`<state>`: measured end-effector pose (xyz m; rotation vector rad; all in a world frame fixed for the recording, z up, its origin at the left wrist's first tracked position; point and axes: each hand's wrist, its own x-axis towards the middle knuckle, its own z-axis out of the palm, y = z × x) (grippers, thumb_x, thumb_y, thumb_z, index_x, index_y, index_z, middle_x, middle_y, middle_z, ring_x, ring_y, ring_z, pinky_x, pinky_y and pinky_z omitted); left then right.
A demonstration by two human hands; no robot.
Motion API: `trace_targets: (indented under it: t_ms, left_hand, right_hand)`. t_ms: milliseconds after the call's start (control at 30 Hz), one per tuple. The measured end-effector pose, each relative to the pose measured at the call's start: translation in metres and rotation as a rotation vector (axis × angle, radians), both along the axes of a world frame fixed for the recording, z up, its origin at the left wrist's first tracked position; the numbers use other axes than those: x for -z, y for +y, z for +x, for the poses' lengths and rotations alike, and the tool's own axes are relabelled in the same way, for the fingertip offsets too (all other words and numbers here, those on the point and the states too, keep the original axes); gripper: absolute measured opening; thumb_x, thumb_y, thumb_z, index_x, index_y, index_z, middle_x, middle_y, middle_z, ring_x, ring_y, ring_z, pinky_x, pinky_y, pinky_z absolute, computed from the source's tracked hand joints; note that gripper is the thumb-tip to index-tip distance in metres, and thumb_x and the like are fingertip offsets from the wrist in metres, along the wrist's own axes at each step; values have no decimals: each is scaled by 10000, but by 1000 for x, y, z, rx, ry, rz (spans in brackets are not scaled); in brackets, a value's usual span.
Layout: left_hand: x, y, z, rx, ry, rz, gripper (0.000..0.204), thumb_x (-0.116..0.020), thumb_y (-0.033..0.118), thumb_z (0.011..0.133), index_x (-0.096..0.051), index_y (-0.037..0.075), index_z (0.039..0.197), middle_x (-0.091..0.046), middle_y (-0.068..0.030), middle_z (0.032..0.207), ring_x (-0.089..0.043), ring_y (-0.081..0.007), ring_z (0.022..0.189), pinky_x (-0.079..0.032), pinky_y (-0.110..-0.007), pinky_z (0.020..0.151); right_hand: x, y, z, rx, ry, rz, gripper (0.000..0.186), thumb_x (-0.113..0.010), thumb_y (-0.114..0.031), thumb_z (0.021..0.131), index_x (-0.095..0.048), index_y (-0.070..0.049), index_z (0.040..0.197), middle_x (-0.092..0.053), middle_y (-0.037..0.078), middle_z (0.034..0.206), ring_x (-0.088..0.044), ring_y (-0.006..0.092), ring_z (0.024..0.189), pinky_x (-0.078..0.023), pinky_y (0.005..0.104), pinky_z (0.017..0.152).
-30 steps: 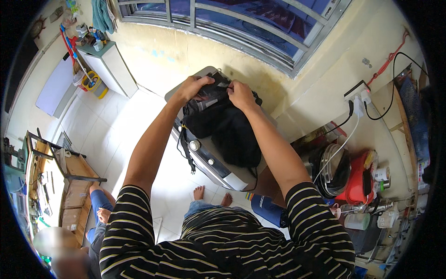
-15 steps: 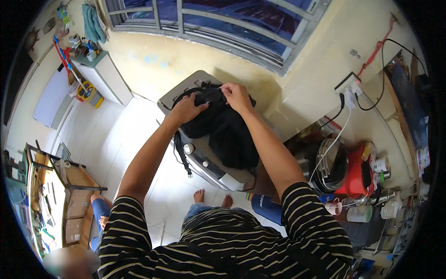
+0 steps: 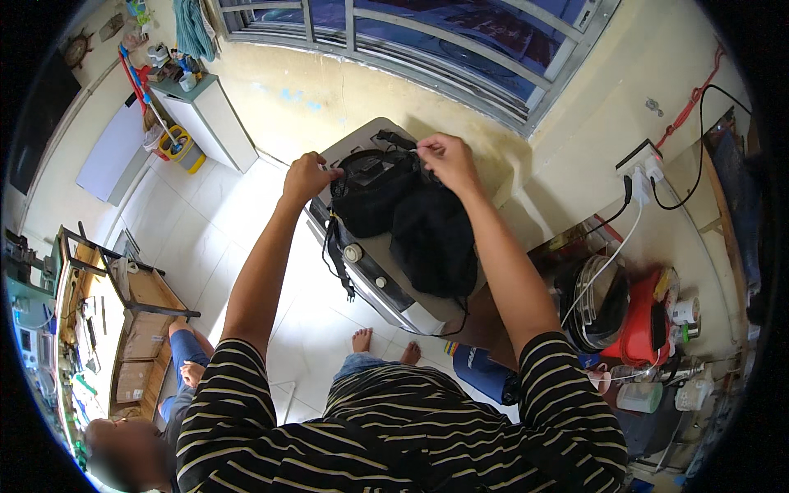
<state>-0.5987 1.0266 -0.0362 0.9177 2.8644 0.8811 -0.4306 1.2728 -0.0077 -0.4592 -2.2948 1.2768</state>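
A soft black bag (image 3: 374, 193) with mesh and straps lies on top of a grey washing machine (image 3: 382, 324) with knobs on its front. My left hand (image 3: 307, 178) is at the bag's far left edge, its fingers bent and its thumb against the black fabric. At the far right side of the bag, my right hand (image 3: 450, 162) pinches a strap or edge near its top. The darker, rounded part of the bag (image 3: 434, 242) rests toward me. A strap with a buckle (image 3: 348, 289) hangs down over the machine's front.
A barred window (image 3: 460, 57) and yellow wall stand behind the machine. Plugged cables (image 3: 639, 193) run down on the right above a red container (image 3: 633, 329) and pots. A person (image 3: 189, 361) sits at the left by a cluttered workbench (image 3: 94, 329).
My left hand has drawn back leftward from the bag's top to its edge. My right hand stays at the bag's far right side, pinching. The whole view has shifted slightly.
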Motion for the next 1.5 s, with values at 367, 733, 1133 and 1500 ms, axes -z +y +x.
trace_targets:
  t_ms: [367,733,1133,1500]
  left_hand:
    - [16,23,-4,325,-20,189,300,-730,242,710,-593,-20,655,-589,-168,616,-565,-280,614,-432,-433,575]
    - [11,38,28,298,221,366,424,-601,-110,697,-525,40,1086,-626,-154,822,-617,-305,677,-492,-408,644]
    - [44,3,38,481,-244,742,584,-610,90,894,-349,19,1412,-578,-176,1169,-593,-235,1061,-479,-350,925]
    - [65,-49,90,-75,-423,629,410,-663,54,720,-637,-32,1120,-700,-135,1012,-674,-214,925,-522,-334,844]
  right_hand:
    - [6,10,-22,-49,-206,18,212,-770,-241,760,-743,-83,900,-721,96,856,-678,198,785,-523,337,708]
    - [27,-35,-13,-83,-286,764,223,-663,-209,680,-728,-54,827,-650,191,1091,-533,373,1161,-282,635,1054]
    - [4,-63,-9,-75,-225,677,166,-629,-243,677,-720,-111,722,-669,176,726,-662,366,712,-490,501,682]
    - [-17,-87,-30,-524,15,433,184,-697,-130,807,-703,-70,980,-655,101,881,-649,242,808,-514,352,726]
